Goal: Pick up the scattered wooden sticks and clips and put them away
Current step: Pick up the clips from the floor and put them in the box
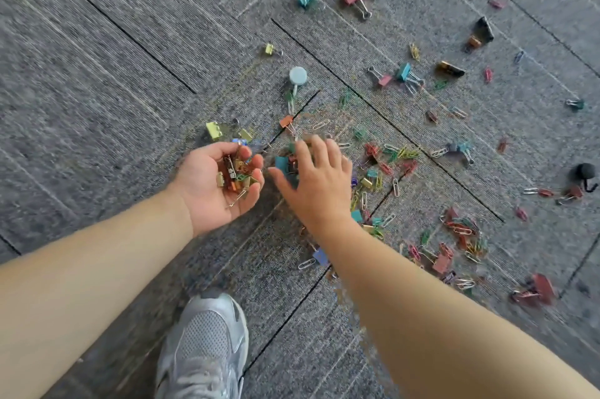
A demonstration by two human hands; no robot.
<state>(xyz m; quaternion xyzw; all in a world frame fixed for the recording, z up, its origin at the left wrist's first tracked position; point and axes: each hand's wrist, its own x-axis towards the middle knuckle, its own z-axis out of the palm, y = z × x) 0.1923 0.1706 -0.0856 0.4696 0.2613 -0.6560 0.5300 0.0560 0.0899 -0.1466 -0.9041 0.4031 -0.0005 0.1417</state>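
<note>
Scooping going on here: left hand (214,190) is cupped palm-up, fingers curled round a heap of clips (236,175), and it looks pretty full. Right hand (316,181) is spread palm-down over more of them on the floor (97,73), just beside the left. Too blurry to tell if it's got hold of anything. Loads more lie scattered off to the right, and I can't see any sticks. My worry: cram more into that palm and the heap spills, or small ones slip between the fingers.
</note>
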